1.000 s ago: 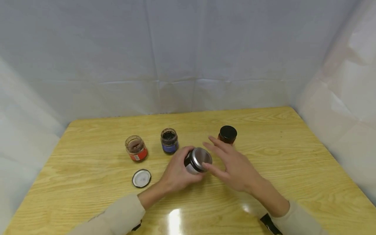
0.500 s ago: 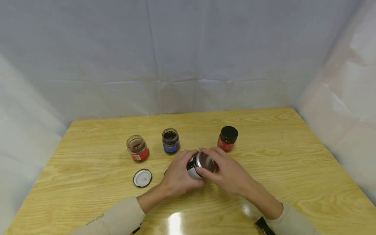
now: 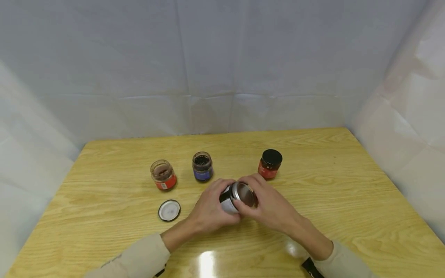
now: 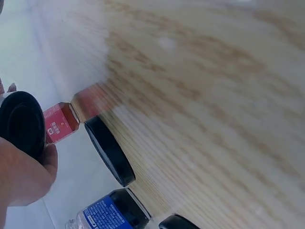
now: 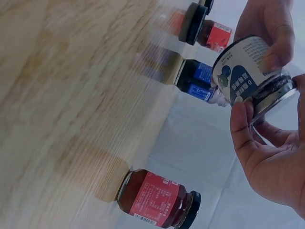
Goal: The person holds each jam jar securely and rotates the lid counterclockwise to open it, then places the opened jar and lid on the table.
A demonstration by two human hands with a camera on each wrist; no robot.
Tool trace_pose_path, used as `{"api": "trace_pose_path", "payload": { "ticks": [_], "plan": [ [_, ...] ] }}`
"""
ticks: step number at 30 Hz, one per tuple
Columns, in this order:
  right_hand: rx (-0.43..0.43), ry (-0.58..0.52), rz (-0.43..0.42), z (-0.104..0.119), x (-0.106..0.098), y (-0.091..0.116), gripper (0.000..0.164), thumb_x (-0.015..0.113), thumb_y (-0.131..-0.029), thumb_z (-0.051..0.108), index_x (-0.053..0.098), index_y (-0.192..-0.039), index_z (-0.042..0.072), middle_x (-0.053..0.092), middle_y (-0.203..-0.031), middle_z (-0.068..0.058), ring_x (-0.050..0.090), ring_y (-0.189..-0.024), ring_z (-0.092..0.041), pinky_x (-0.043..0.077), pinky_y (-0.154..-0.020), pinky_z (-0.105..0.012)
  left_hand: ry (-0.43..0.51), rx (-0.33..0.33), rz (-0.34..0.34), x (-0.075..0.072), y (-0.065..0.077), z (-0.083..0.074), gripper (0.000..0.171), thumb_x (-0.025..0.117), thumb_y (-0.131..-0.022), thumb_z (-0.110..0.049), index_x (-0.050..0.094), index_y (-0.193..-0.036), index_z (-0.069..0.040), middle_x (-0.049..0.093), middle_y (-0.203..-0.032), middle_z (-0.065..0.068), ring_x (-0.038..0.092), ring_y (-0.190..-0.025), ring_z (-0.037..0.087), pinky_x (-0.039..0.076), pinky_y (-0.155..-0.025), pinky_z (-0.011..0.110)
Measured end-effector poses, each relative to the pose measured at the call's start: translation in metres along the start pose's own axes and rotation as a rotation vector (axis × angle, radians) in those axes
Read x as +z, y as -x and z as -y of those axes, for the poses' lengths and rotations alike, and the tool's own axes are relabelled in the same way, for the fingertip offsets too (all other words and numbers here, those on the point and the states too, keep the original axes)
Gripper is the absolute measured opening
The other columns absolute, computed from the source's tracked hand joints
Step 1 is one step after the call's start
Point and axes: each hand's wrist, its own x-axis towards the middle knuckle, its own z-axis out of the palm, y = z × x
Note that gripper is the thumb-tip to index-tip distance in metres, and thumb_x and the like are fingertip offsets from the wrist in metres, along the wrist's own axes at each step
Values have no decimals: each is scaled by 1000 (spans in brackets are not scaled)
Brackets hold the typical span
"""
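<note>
A jar (image 3: 227, 202) with a white and blue label (image 5: 248, 67) and a silver lid (image 3: 245, 194) is held tilted above the table. My left hand (image 3: 212, 206) wraps round its body, seen at the top right in the right wrist view. Fingers and thumb of my right hand (image 3: 271, 204) grip round the lid's rim. The jar's dark base (image 4: 21, 124) faces the camera in the left wrist view. Just beyond the right hand stands a red-labelled jar (image 3: 269, 165) with a black lid on.
An open red-labelled jar (image 3: 163, 175) and an open blue-labelled jar (image 3: 202, 168) stand at the back left. One loose lid (image 3: 169, 210) lies upside down near my left forearm. Another black-rimmed lid (image 4: 109, 150) lies on the table, mostly hidden by my left hand in the head view.
My right hand has come in from the right, from spread fingers to a grip on the lid. The jar has tilted a little further to the right in my left hand.
</note>
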Motion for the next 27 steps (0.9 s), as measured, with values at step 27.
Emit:
{"api": "trace_pose_path", "payload": {
  "ticks": [27],
  "plan": [
    [75, -44, -30, 1, 3, -3, 41, 66, -84, 43, 53, -114, 20, 47, -111, 7, 54, -91, -9, 50, -76, -29, 41, -53, 39, 1, 3, -4, 76, 84, -64, -30, 52, -130, -11, 57, -120, 0, 53, -104, 13, 46, -84, 34]
  ]
}}
